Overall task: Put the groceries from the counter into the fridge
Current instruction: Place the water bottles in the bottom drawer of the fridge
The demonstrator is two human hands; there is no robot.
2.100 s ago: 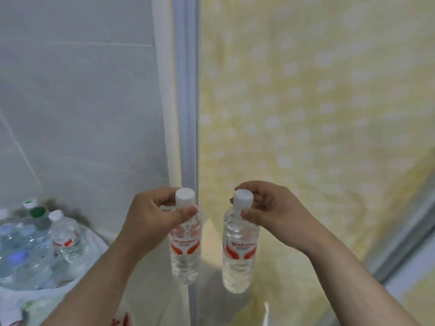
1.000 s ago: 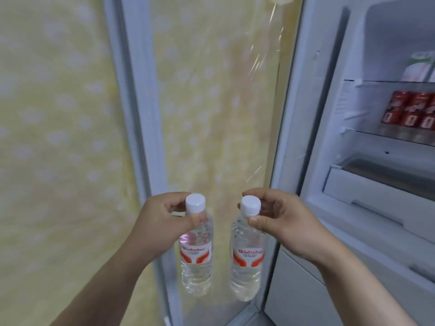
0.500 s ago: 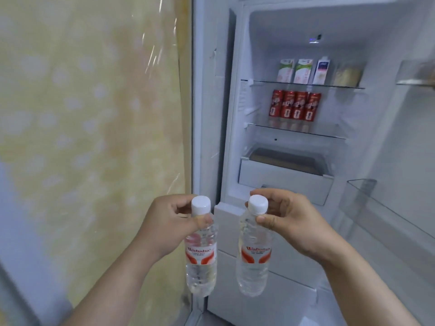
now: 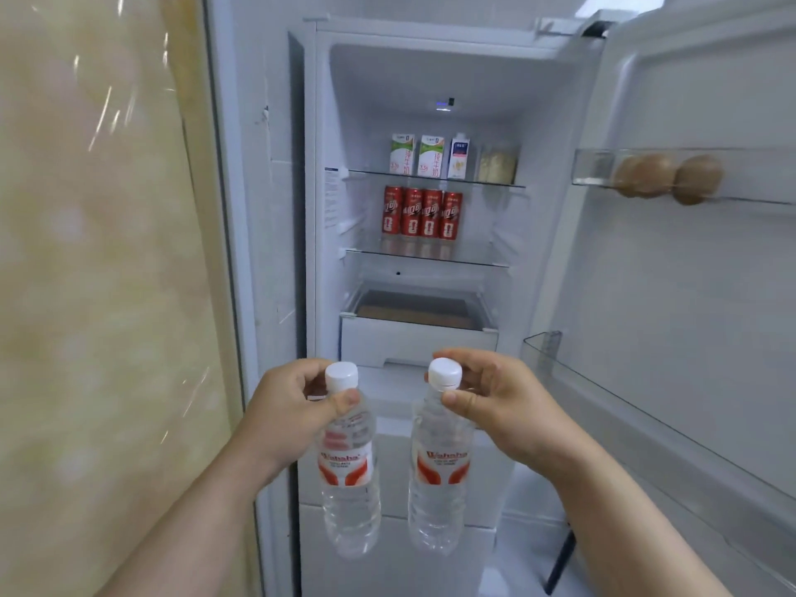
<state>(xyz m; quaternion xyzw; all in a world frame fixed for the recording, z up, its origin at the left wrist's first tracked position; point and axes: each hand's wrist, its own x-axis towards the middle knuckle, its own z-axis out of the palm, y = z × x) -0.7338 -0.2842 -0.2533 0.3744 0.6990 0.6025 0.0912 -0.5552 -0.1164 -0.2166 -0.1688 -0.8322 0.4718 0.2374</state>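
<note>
- Closest to the camera: both hands are out in front at about the same height, each holding a water bottle by the top.
- The left hand (image 4: 297, 402) has its thumb and curled fingers pinching the neck of the left water bottle (image 4: 351, 480) right under the white cap. The bottle hangs upright, clear, with a red and white label.
- The right hand (image 4: 504, 402) does the same with the right water bottle (image 4: 439, 480), fingers wrapped behind the cap and thumb pressed on the front of the neck. It's the same brand as far as I can tell.
- The two bottles are side by side with a gap between them, not touching, out in front of the open fridge (image 4: 409, 88) and not yet inside it.
- Off to the left there's a yellow patterned panel (image 4: 107, 252) with a shiny film on it.
- On the right, the open door has a clear door bin (image 4: 603, 407) low down and a door shelf (image 4: 594, 168) higher up with brown eggs (image 4: 654, 176) in it.
- Inside, just past the hands, there's a white drawer (image 4: 418, 342).
- On the glass shelf above that, four red cans (image 4: 422, 213) stand in a row.
- On the top shelf there are three cartons (image 4: 426, 157) and a jar (image 4: 497, 163) just beside them. The labels are too small to read.
</note>
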